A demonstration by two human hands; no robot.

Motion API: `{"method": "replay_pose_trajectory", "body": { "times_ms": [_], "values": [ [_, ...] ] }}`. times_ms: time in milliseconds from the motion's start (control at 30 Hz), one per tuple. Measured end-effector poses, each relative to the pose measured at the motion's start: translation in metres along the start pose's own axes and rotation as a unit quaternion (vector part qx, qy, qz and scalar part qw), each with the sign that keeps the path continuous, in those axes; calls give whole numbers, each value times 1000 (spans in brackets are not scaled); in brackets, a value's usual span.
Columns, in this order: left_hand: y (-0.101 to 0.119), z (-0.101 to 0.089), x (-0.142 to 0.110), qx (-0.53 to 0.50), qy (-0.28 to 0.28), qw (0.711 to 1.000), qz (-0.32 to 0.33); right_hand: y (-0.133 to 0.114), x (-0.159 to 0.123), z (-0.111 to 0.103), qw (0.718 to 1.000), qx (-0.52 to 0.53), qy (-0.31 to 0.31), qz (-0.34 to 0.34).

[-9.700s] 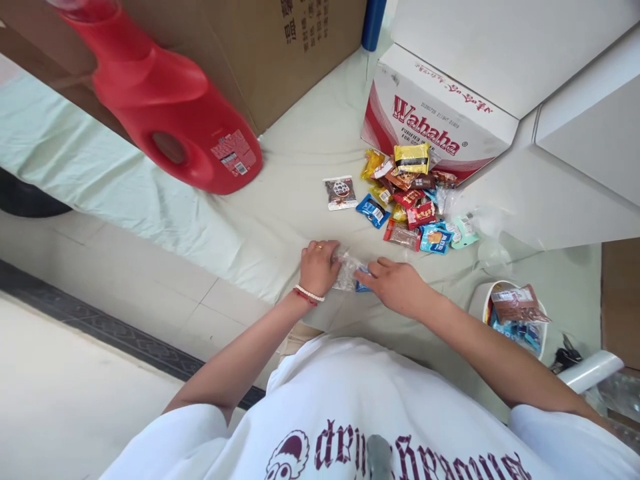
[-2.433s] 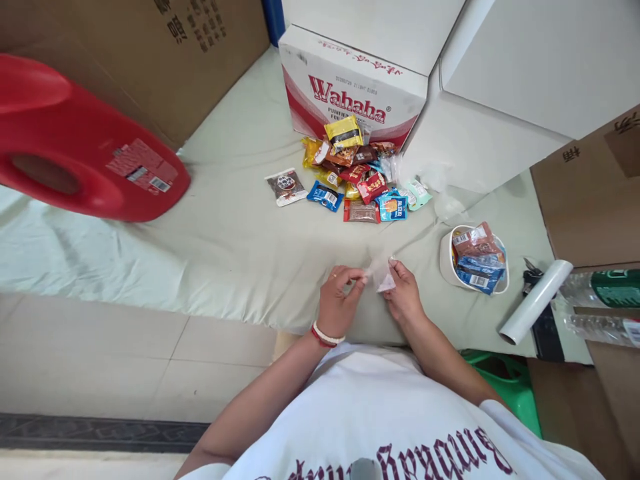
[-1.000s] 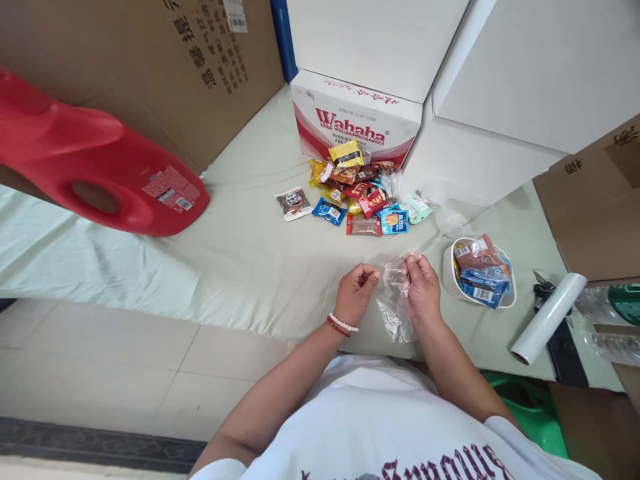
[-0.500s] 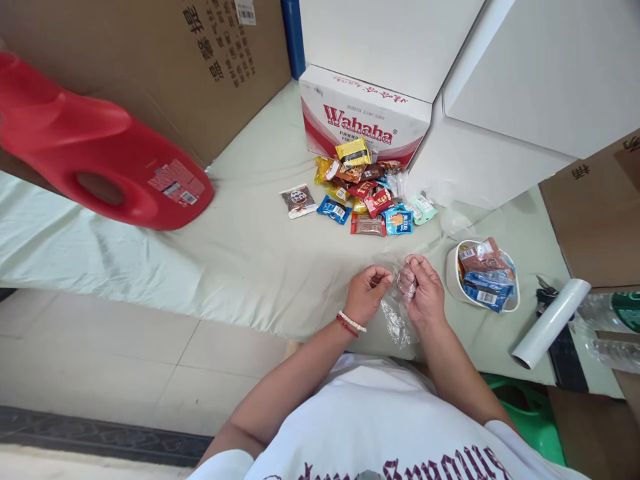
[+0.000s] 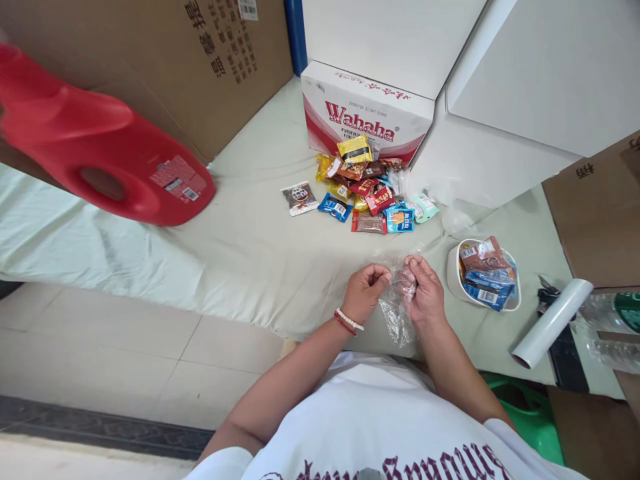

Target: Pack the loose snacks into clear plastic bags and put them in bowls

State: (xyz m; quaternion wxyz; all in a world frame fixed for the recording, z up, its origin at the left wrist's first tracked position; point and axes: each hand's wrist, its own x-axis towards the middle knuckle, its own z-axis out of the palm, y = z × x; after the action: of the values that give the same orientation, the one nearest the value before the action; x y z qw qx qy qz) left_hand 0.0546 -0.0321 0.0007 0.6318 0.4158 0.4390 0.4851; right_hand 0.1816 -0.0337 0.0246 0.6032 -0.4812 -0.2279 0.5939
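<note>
Between my hands hangs a clear plastic bag (image 5: 397, 320), crumpled and see-through. My left hand (image 5: 365, 293) pinches its left side with thumb and forefinger. On the other side my right hand (image 5: 424, 291) is closed round a bunched part of the same bag. Beyond them lies a pile of small wrapped snacks (image 5: 367, 187), with a dark snack packet (image 5: 299, 198) at its left end. To the right of my right hand stands a white tub (image 5: 454, 277) holding several snack packets (image 5: 485, 273).
A white Wahaba-lettered carton (image 5: 367, 110) stands behind the pile. At left is a large red jug (image 5: 115, 160) before a brown cardboard box (image 5: 150, 73). A white roll (image 5: 553, 325), scissors-like handles and clear bottles (image 5: 607, 312) lie at right. A green stool (image 5: 530, 413) is below.
My left hand has shifted very slightly left, the bag stretching a little between both hands. The view has tilted a touch; the snacks and tub stay in place.
</note>
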Motion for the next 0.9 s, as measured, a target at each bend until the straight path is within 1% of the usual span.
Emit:
{"method": "replay_pose_trajectory", "body": {
  "times_ms": [100,233,300,367,433,467,533,600,667,700,800,833,900],
  "values": [
    [1,-3,-2,2,-4,1000,4,1,3,-4,999,-31,15,-22],
    [0,-10,-3,12,4,1000,7,1,7,-9,994,-72,47,-73],
    [-2,-13,-3,20,14,1000,-2,-2,8,-11,993,-75,49,-80],
    [-3,-16,-1,9,43,999,-17,-7,8,-12,997,-55,24,-52],
    [-4,-16,1,-34,77,995,-46,-12,6,-13,1000,-23,-18,-6],
    [-4,-15,2,-64,84,992,-66,-13,4,-12,999,-10,-38,14],
    [-2,-13,6,-113,68,986,-103,-15,1,-11,996,2,-71,44],
    [1,-11,11,-122,42,985,-113,-13,-1,-10,994,-7,-90,65],
    [4,-10,16,-108,50,990,-81,-11,0,-11,994,-30,-82,64],
    [5,-11,18,-103,65,991,-55,-10,1,-12,996,-42,-61,45],
    [7,-15,21,-95,108,989,16,-8,6,-19,995,-84,12,-44],
    [8,-16,20,-88,112,989,30,-8,7,-22,993,-95,23,-64],
    [8,-18,17,-65,108,991,42,-10,10,-27,992,-103,15,-68]
  ]
}}
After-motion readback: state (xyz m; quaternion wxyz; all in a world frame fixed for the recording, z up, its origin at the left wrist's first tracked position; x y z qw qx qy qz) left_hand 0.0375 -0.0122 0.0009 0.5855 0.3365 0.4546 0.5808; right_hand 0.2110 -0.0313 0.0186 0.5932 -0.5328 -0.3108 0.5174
